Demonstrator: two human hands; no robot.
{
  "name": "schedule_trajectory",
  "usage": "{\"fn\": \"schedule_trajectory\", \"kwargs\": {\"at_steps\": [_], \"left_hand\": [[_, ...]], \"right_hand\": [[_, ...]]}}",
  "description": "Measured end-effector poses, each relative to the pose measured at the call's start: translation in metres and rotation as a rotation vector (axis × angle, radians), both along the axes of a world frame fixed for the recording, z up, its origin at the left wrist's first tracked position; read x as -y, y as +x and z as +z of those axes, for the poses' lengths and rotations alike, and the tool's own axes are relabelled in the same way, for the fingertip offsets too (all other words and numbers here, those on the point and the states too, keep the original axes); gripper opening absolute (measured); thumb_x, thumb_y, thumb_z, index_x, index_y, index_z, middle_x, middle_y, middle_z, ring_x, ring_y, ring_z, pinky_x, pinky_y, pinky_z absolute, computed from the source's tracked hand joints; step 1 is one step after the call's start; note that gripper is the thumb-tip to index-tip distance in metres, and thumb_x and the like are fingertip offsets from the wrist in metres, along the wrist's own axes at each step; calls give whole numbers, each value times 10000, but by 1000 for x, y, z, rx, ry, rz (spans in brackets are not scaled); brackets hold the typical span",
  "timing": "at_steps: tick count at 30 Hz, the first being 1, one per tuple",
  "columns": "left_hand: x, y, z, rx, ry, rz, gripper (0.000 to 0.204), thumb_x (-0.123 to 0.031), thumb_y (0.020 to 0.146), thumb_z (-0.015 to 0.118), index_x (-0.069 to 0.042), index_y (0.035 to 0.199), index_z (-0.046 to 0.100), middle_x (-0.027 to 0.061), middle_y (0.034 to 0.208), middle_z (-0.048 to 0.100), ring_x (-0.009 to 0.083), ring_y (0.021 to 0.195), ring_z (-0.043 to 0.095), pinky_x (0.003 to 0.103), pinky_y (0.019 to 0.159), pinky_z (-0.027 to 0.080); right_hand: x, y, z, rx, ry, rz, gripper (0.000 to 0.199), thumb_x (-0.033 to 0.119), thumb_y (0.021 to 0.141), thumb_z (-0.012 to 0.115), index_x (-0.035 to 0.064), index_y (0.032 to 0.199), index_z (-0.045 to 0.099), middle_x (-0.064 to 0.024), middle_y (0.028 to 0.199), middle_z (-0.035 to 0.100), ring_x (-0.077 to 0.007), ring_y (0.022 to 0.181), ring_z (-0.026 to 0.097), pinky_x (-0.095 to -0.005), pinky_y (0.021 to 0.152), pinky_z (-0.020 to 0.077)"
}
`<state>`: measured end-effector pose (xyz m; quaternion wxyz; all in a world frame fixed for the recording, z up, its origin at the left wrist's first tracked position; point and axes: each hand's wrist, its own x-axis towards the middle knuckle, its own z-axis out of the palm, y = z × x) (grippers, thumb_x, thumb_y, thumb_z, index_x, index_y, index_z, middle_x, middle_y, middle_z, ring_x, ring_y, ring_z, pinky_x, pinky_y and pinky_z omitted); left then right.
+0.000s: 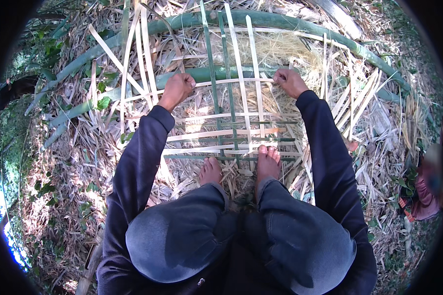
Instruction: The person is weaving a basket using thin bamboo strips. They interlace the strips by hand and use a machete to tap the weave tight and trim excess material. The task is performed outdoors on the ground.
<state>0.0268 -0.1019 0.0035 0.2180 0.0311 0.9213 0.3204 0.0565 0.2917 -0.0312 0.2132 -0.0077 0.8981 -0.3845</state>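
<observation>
Head view: a squatting person's left hand is closed in a fist around one end of a pale bamboo strip, while the right hand pinches the other end, the strip running crosswise between them. It lies at the far edge of a woven mat of flat bamboo strips, which spreads from the hands back to the person's bare feet, both planted on its near edge. Judging by what lies there, the weave is at an early stage: a handful of cross strips are laced through several long uprights, whose far ends beyond the mat stand loose and unwoven. Past the mat lie green bamboo poles, and all around it dry leaves and split strips cover the ground.
</observation>
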Motion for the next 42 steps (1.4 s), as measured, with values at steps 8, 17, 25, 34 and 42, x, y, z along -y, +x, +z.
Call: {"fn": "schedule_trajectory", "kwargs": {"at_steps": [8,17,25,34,42], "left_hand": [[7,19,-2,71,-21,-2,156,-167,888,686,-13,866,678,53,635,580,131,587,502,314,601,437],[3,23,-2,72,44,32,149,-162,897,659,-29,956,691,110,820,694,193,733,640,321,728,503],[-15,23,1,-60,46,-34,179,-188,915,650,-29,983,697,178,904,706,347,836,678,406,767,520],[-18,21,-2,-22,70,-88,226,-199,960,614,-26,1077,700,191,980,712,347,887,686,397,789,525],[-15,20,-19,93,165,-93,239,-199,978,597,-25,1116,685,142,937,720,238,814,671,336,776,512]], "right_hand": [[4,19,-8,81,-109,-10,190,200,946,619,28,867,611,-105,677,547,-222,639,474,-381,650,428],[9,21,25,-53,37,-126,227,254,937,616,36,885,653,-169,777,659,-346,755,634,-445,714,488],[25,47,58,-655,434,-208,84,133,888,632,76,931,676,-102,990,626,-302,939,573,-436,851,442],[-5,36,38,-629,310,-443,236,176,909,629,76,1117,676,-124,1021,654,-281,963,626,-421,916,445],[-17,48,46,-497,99,-412,174,155,919,631,33,1021,702,-172,922,695,-329,786,686,-421,758,538]]}}
